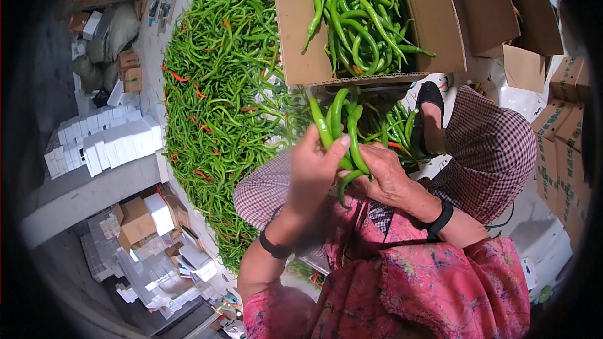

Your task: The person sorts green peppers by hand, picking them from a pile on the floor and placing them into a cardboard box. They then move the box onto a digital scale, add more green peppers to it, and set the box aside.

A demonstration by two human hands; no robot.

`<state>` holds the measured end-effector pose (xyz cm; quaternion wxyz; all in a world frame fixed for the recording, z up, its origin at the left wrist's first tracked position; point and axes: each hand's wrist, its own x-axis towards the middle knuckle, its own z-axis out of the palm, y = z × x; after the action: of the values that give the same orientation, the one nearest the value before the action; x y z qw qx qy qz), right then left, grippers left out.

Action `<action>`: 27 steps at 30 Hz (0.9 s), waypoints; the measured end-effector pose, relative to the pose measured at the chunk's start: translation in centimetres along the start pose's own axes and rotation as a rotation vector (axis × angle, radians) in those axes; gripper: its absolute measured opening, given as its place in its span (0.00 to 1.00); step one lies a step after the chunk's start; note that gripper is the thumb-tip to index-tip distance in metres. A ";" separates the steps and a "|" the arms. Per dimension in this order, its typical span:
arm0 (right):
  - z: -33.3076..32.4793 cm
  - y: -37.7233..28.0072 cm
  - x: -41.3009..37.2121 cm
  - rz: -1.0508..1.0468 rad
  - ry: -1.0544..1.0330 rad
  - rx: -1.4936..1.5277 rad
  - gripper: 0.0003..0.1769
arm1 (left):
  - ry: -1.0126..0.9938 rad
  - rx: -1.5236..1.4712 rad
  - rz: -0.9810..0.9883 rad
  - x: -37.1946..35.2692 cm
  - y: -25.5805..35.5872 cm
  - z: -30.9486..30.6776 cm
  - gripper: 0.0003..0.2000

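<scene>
Several long green chili peppers point(353, 127) are bunched between my two hands, above my lap. My left hand point(319, 163) is closed round the bunch from the left, its thumb lying across the peppers. On the other side my right hand point(391, 174) wraps the lower ends, and one curled pepper hangs below it. Just beyond my hands stands an open cardboard box point(304, 56) holding many green chili peppers point(367, 19). More loose peppers point(397, 124) lie low behind my right hand, partly hidden by it.
A broad heap of green chili peppers point(220, 81) with some red ones covers the floor at left. Another open carton point(487, 6) stands at top right. Printed boxes point(562, 157) are stacked at right. White boxes point(122, 141) and flattened cardboard point(141, 221) lie at far left.
</scene>
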<state>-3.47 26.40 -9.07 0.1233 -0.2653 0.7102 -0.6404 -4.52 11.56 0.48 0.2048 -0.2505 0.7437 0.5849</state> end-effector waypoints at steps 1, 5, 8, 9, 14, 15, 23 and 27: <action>-0.1 -0.4 0.2 -0.003 0.001 0.001 0.22 | 0.002 0.002 0.002 -0.1 0.0 -0.3 0.18; -0.9 -1.5 0.4 0.349 0.045 0.555 0.14 | 0.068 -0.193 0.027 -0.6 -1.1 -2.2 0.20; -1.7 -1.5 0.5 0.444 0.042 0.780 0.10 | 0.003 -0.296 0.050 -1.2 -1.3 -3.2 0.21; -1.8 -1.5 0.5 0.445 0.036 0.779 0.10 | -0.021 -0.346 0.033 -1.3 -1.1 -3.3 0.21; -4.2 -2.9 1.0 0.486 0.124 0.919 0.14 | -0.041 -0.640 0.056 -1.1 -1.3 -4.5 0.24; -4.5 -3.1 1.1 0.473 0.120 0.915 0.14 | -0.038 -0.638 0.057 -1.1 -1.6 -4.9 0.24; -2.7 -1.9 1.0 0.466 0.035 0.630 0.14 | 0.013 -0.456 0.033 -1.3 -2.0 -3.4 0.23; -1.4 -1.7 0.9 0.201 -0.033 0.233 0.15 | -0.063 -0.179 0.057 -1.3 -3.1 -1.1 0.21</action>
<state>-4.62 27.01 -7.10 0.2283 -0.1874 0.6519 -0.6984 -1.63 10.04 -0.84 0.1879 -0.2280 0.6886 0.6622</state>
